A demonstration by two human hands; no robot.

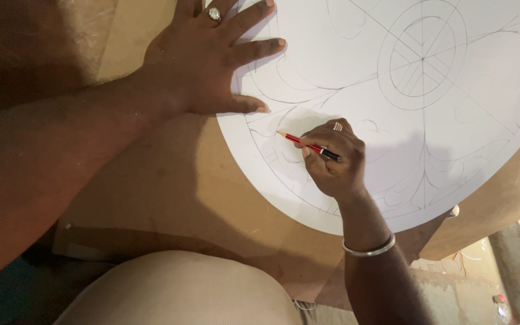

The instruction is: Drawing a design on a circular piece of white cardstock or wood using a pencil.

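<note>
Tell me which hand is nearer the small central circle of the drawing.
Right. The right hand, holding the red pencil, sits below-left of the central circle; the left hand lies farther left, at the paper's edge.

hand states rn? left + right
Left hand: open, fingers spread flat on the round white paper.
Right hand: closed around a red pencil, tip on the paper.

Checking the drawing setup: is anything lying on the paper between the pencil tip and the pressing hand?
Nothing visible. The red pencil in the right hand points at bare white paper; the left hand lies flat just above, thumb near the tip.
</note>
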